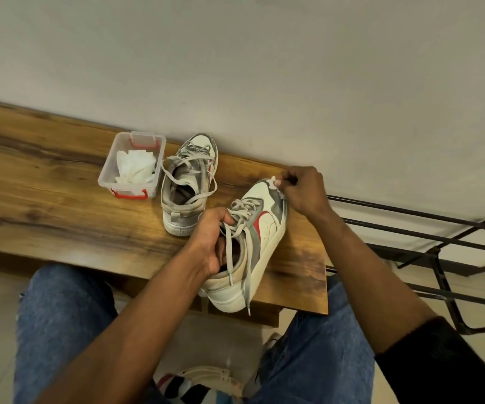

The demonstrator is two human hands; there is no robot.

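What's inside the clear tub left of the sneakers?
Crumpled white wipes lie in the clear tub. Anything under the pile is covered.

On my wooden surface (46,199), a 2nd sneaker (187,185) stands against the wall (235,68), toe away from me, its grey laces loose and spilling over both sides. Just beside it on my left sits 1 clear plastic box (105,170) with no lid on, with red clips (130,195) at its 2 short ends and crumpled white wipes (134,169) inside. Off the right end of the surface stands a black metal rack (410,209). Down on the floor between my knees lies something striped red, black and white (177,386).
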